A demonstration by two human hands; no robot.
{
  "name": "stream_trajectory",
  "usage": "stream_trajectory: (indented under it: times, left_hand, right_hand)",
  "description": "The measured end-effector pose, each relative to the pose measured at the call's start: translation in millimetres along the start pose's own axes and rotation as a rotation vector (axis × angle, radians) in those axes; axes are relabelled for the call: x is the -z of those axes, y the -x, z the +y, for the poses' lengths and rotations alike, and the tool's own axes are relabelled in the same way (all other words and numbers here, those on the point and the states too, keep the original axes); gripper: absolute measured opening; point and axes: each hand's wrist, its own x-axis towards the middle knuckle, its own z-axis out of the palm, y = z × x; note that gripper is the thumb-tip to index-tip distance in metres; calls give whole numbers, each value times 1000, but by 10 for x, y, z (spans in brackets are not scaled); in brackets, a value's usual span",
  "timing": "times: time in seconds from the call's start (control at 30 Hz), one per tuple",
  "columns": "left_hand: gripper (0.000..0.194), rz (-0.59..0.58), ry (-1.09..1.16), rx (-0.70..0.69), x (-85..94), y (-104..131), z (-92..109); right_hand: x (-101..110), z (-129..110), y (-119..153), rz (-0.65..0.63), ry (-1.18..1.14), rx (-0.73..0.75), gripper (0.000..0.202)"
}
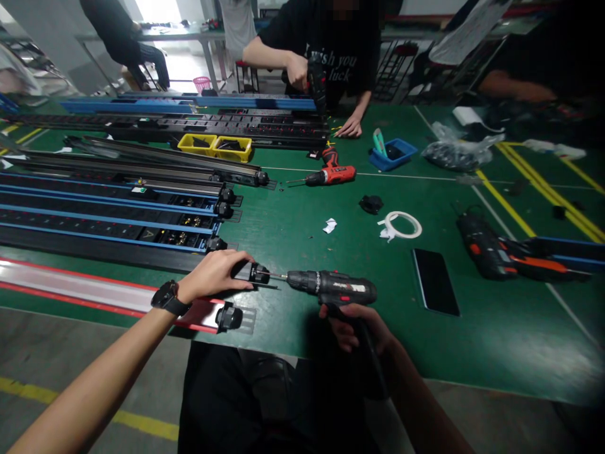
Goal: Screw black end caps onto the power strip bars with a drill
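Observation:
My left hand (220, 274), with a black watch on its wrist, grips the end of a long black bar (118, 251) near its black end fitting (259, 273). My right hand (357, 325) is wrapped round the handle of a black power drill (331, 287). The drill points left, and its bit meets the end fitting. Nearer to me lies a red-edged bar with a pale face (108, 291), a black fitting (230, 317) at its end. Blue-edged bars (108, 217) lie side by side beyond the black bar.
A phone (435, 282), a tape roll (401, 224), a red drill (333, 175) and another black-orange tool (486, 246) lie on the green table (293, 214). Yellow bins (215, 145) and a blue tray (392, 155) stand farther back. Across the table a person (326, 57) holds a drill.

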Motion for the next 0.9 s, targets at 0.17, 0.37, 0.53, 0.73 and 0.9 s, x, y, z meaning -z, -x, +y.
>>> stream_trajectory:
  times: [0.17, 0.37, 0.53, 0.73, 0.9]
  left_hand:
    - [57, -3, 19, -11, 15, -13, -8]
    - [58, 5, 36, -9, 14, -6, -24]
    - [58, 31, -2, -11, -18, -3, -5]
    - [59, 44, -32, -16, -24, -27, 44]
    - [58, 33, -41, -16, -14, -22, 21]
  right_hand:
    - [10, 8, 11, -4, 0, -8, 34]
    - [32, 57, 14, -9, -7, -11, 33]
    - [40, 102, 24, 0, -16, 0, 34]
    - [40, 71, 68, 19, -26, 19, 35]
    - [38, 51, 58, 21, -22, 9, 36]
